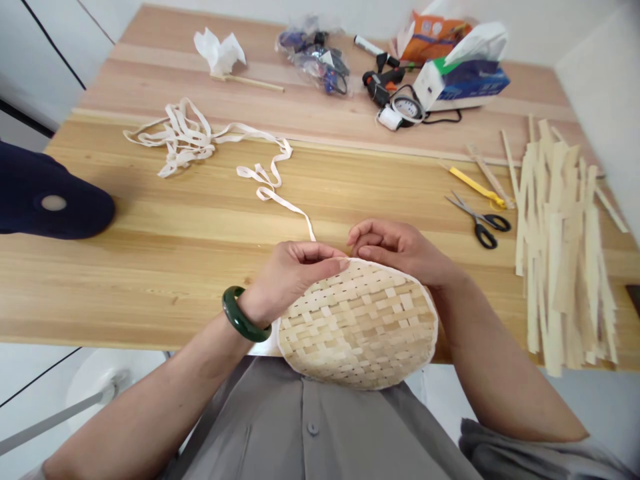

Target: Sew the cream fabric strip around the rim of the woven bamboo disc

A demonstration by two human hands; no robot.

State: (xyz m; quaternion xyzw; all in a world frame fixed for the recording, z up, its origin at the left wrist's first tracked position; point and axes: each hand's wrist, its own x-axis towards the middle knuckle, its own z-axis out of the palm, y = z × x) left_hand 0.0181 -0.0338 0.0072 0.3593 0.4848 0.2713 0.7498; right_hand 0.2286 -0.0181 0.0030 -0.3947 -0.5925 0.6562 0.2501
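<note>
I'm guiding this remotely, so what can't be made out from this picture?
All in the head view:
Where the white tape goes: hidden behind the left hand.
Woven piece: underside faces away.
Right hand: curled fingers hide whether it grips anything.
Navy object: cut off by the left edge.
Plastic bag: contents blurred by the clear wrapping.

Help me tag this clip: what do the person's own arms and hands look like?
Both the left hand and the right hand are ungloved, with bare forearms. A smooth, rounded, dark green bangle circles the left wrist. A grey sleeve is bunched on the right arm.
</note>
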